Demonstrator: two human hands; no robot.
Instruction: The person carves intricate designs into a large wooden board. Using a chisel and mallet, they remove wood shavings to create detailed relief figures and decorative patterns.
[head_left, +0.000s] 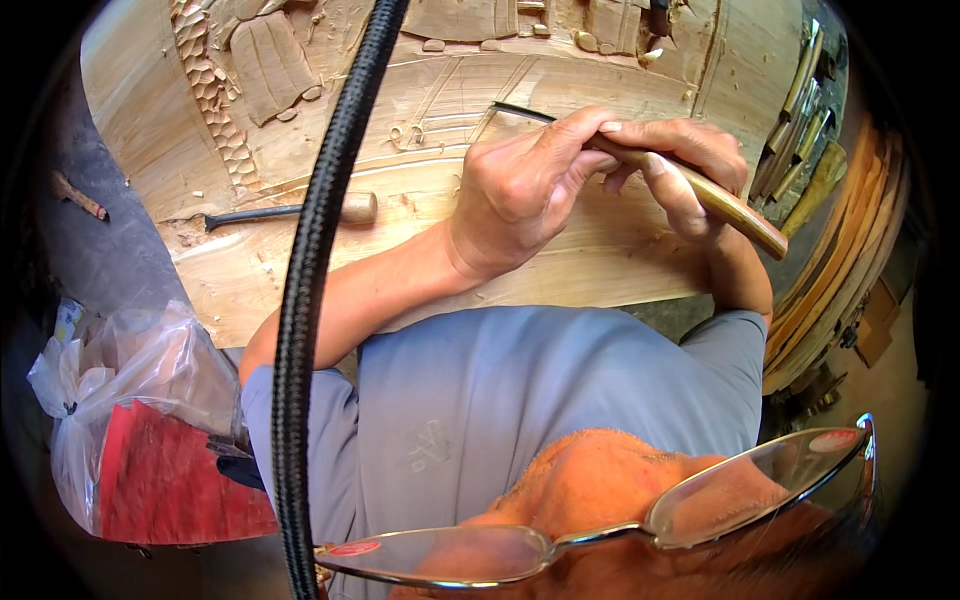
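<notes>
Both of my hands grip one carving gouge (738, 209) over a pale wooden panel (420, 200). Near the blade, my left hand (515, 190) is closed round the front of the tool. Farther back, my right hand (690, 165) wraps the wooden handle, whose rounded end sticks out to the right. The dark, slim blade points left, its tip at or just above shallow lines cut in the panel; whether it touches the wood I cannot tell. Thin curled shavings (405, 135) lie left of the tip. A second gouge (290, 212) with a short wooden handle rests on the panel to the left.
Raised carved blocks (270, 65) and a chipped groove (215, 95) run along the panel's far side. Several carving tools (800, 120) lie at the right, beside stacked curved boards (850, 260). At lower left are a clear plastic bag (150, 360) and a red object (180, 480). A black braided cable (318, 220) crosses the view.
</notes>
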